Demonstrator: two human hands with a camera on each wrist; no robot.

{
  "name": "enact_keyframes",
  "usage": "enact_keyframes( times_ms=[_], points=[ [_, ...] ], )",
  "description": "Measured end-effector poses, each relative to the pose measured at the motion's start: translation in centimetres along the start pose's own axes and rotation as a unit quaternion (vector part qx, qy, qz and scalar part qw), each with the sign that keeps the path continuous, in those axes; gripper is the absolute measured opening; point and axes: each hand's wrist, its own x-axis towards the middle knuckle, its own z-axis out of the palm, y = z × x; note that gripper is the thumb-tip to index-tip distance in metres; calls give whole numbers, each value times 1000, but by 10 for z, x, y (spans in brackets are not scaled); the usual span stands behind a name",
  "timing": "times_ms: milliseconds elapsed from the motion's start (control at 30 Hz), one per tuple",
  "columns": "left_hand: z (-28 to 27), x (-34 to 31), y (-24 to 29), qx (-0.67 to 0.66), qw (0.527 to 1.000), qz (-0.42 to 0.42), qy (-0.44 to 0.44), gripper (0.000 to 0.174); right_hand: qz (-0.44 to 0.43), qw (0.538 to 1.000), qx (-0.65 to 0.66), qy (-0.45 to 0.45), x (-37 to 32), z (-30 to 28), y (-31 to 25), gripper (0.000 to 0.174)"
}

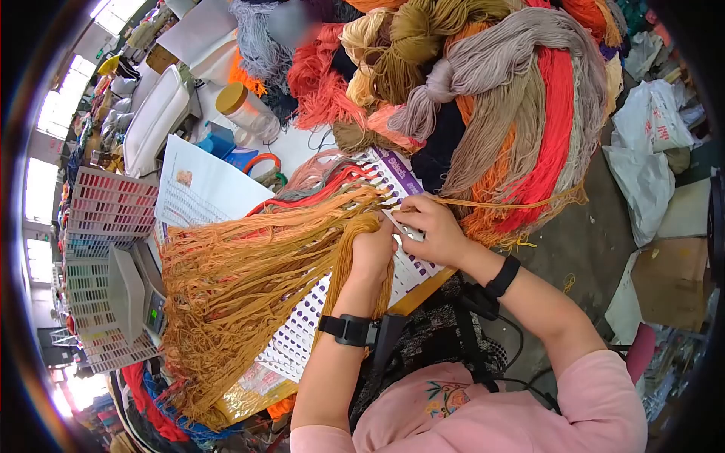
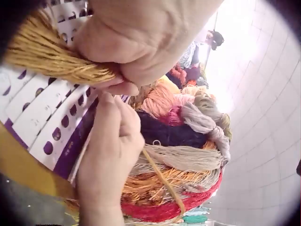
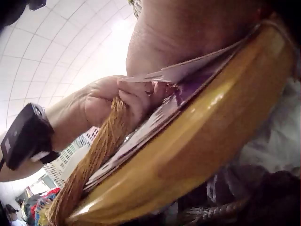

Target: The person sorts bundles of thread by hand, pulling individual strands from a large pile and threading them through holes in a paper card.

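My left hand grips a thick hank of golden-brown thread, whose loose length hangs down past the wrist. Close against it, my right hand has its fingers curled at the edge of a white card with rows of purple-edged holes. A golden strand runs out of the right hand's curled fingers and trails off to the right. Both hands' fingertips meet over the card, partly hiding one another. More orange and golden thread bundles hang from the card's holes and spread to the left.
Large hanks of grey, red and olive yarn are heaped at the back. A printed sheet, a gold-lidded jar and a scale stand to the left. A yellow board edge lies beneath the cards. Plastic bags lie at the right.
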Motion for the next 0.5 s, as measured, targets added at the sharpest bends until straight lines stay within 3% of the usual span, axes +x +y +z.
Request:
enact_keyframes(
  times_ms=[33,133,167,233,333,367,433,500],
  points=[
    [1,-2,1,33,999,-4,17,5,6,1000,16,3,-1,0,-1,28],
    [-5,-16,2,-39,997,43,42,6,26,999,7,41,-1,-1,-7,24],
    [-18,-16,3,-125,991,54,-2,11,20,999,6,44,-1,0,-4,22],
    [-39,-22,20,-377,917,-99,-85,18,14,999,6,50,-4,6,5,18],
    [-50,-25,25,-410,871,-81,-258,22,28,998,46,37,-4,7,8,13],
    [-44,-18,24,-317,902,-76,-284,26,32,997,67,32,-4,5,8,12],
    [-24,-9,13,-80,963,-54,-250,25,38,994,89,56,-2,2,5,11],
    [-13,-26,26,101,987,-23,-125,20,31,991,100,81,-3,5,8,13]
  ],
)
